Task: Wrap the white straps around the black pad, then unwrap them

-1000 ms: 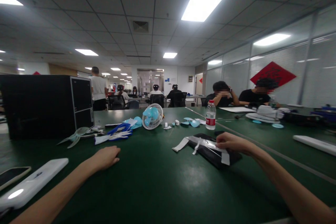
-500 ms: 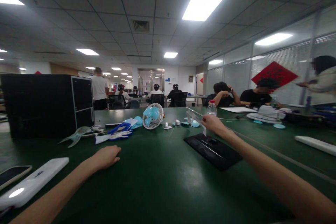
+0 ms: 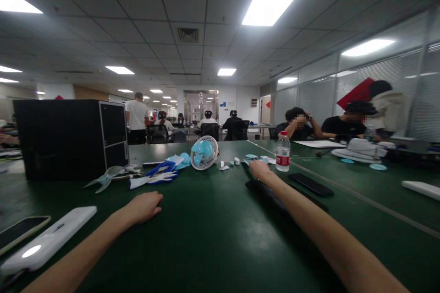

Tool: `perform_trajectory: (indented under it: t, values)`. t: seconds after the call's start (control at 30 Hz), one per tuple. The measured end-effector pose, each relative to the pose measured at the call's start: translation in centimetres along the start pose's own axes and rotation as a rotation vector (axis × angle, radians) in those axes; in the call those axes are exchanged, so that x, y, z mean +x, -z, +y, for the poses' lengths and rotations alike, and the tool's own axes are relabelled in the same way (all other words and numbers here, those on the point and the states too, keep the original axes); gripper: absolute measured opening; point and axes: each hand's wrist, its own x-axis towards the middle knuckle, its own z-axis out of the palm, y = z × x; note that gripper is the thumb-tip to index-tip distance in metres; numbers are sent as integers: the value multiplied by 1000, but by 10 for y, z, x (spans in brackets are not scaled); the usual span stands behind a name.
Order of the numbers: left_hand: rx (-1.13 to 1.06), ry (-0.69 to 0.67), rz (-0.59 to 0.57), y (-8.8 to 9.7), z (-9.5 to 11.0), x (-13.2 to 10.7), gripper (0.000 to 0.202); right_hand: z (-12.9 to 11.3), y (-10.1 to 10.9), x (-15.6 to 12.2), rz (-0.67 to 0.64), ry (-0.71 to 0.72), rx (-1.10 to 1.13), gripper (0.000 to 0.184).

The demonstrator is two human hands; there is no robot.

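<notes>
My left hand (image 3: 146, 206) rests on the green table (image 3: 206, 238), its fingers curled in loosely and nothing visible in them. A pair of blue and white gloves (image 3: 158, 175) lies just beyond it. On the right, my right hand (image 3: 259, 170) has its fingers closed at the upper edge of a black folding stand (image 3: 263, 191). My forearm covers much of that stand, and the panel under my fingers hardly shows. To the right of this hand are a water bottle (image 3: 283, 152) with a red cap and a flat black phone-like slab (image 3: 311, 184).
A small fan (image 3: 204, 152) with blue blades lies tilted at the middle back. The black computer case (image 3: 65, 139) stands at the left. Nearer are a white slab (image 3: 51, 238) and a phone (image 3: 24, 232). Several people sit beyond the table.
My right hand has moved down and left, and the raised panel it gripped has tipped down. The bottle and black slab show more fully. My left hand keeps its place on the table.
</notes>
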Motion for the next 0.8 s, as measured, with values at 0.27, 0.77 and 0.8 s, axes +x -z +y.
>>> perform_trajectory:
  t: [0.27, 0.77, 0.8]
  values:
    - [-45, 17, -12, -2, -3, -2, 31, 34, 19, -24, 13, -85, -207, 25]
    - [-6, -7, 17, -4, 1, -3, 29, 91, 18, -72, -175, -315, -187, 27]
    - [-9, -7, 16, -4, 1, -3, 30, 91, 18, -72, -183, -325, -177, 26]
